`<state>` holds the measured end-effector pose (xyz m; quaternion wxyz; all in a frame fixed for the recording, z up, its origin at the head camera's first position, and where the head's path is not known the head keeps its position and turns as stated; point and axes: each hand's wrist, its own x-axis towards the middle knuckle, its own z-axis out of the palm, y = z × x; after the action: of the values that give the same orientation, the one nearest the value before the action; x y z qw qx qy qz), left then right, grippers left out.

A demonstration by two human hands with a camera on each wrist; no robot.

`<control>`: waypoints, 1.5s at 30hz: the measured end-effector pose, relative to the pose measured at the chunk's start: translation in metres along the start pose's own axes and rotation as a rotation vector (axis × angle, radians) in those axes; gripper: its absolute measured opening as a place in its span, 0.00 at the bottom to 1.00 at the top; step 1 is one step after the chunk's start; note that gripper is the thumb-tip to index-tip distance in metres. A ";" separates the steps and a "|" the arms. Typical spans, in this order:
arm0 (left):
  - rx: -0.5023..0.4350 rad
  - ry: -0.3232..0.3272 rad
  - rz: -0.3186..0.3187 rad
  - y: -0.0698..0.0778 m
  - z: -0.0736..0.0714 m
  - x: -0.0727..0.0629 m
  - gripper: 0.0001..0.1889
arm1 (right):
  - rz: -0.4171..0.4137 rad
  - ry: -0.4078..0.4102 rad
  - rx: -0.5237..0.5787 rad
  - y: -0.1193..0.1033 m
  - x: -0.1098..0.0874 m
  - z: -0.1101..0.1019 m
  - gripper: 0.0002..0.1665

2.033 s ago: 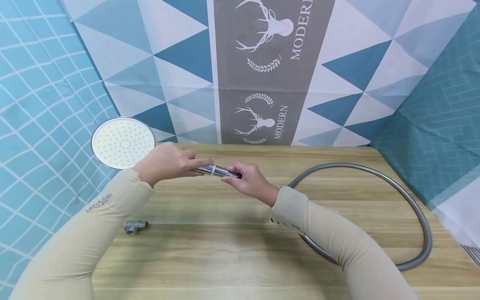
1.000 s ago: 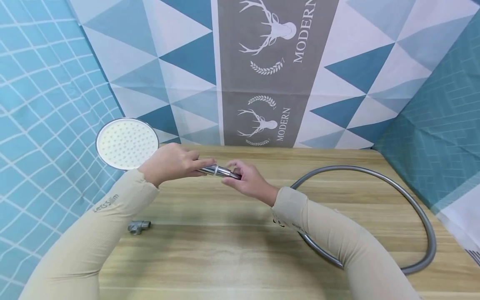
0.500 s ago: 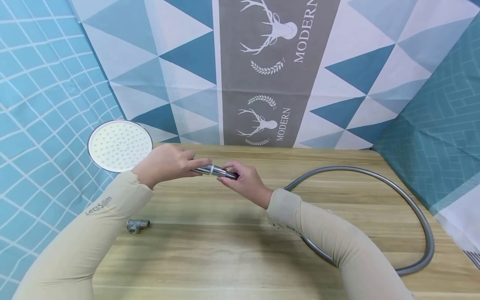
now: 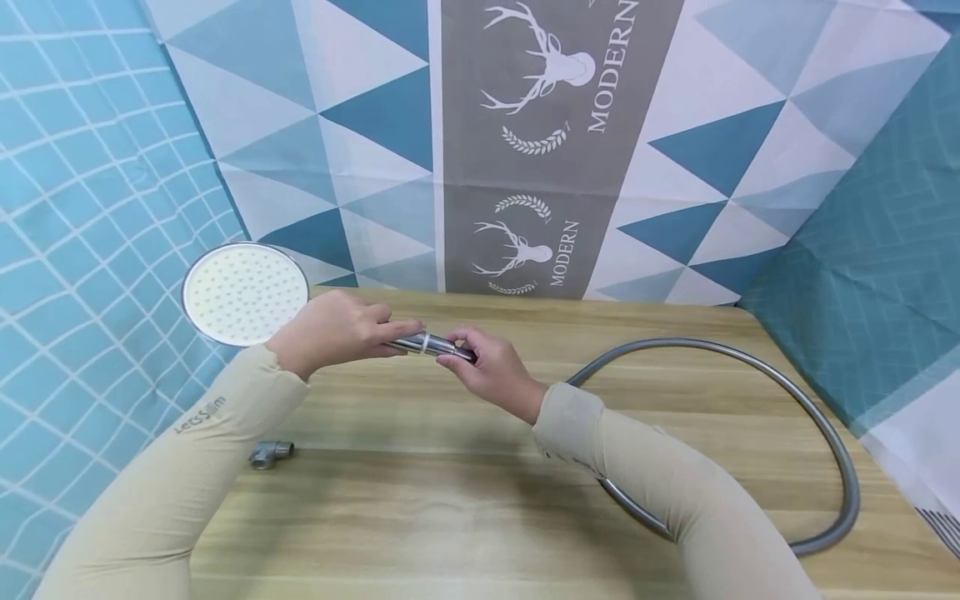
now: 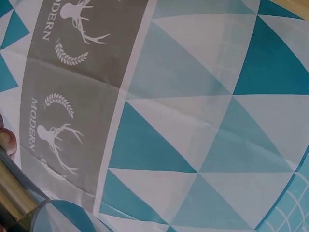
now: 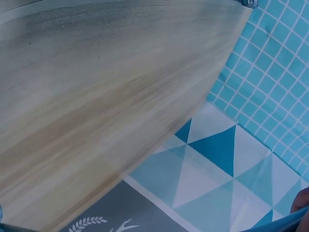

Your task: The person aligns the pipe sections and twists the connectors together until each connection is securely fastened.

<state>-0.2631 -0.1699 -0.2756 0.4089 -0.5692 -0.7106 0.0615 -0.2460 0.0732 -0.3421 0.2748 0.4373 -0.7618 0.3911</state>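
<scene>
In the head view my left hand [image 4: 337, 329] grips the chrome handle of a shower head [image 4: 246, 292], whose round white nozzle face is turned toward me. My right hand [image 4: 487, 362] pinches the metal piece at the handle's lower end [image 4: 438, 345], thumb and fingers round it. A pale ring shows on the handle between the two hands. A grey metal shower hose [image 4: 813, 408] loops on the right, part of it hidden behind the right sleeve. The left wrist view catches shiny chrome [image 5: 67, 217] and a fingertip [image 5: 7, 141] at its lower left.
A small metal pipe fitting [image 4: 270, 453] lies on the wooden tabletop [image 4: 420, 517] at the left. Patterned sheets stand behind the table, with a blue tiled one [image 4: 90, 250] to the left and a teal one [image 4: 892, 275] to the right.
One second ago the right fingers stood loosened from the handle's end; now they are closed round it again. The shower head has shifted only slightly, first left, then a little back.
</scene>
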 end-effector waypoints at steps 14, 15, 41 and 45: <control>-0.028 0.000 -0.011 0.001 -0.001 0.001 0.17 | 0.070 -0.134 0.043 -0.002 0.005 -0.009 0.08; -0.028 -0.003 -0.011 0.001 -0.002 0.001 0.19 | 0.077 -0.145 0.043 -0.003 0.006 -0.010 0.08; -0.050 -0.028 0.007 -0.004 -0.004 0.011 0.25 | 0.181 -0.081 0.125 -0.009 0.012 -0.019 0.11; -0.057 -0.033 0.005 -0.003 -0.005 0.011 0.26 | 0.171 -0.090 0.112 -0.010 0.011 -0.020 0.10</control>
<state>-0.2628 -0.1633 -0.2649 0.3807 -0.5814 -0.7172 0.0517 -0.2411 0.0817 -0.3195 0.1808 0.4025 -0.7849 0.4350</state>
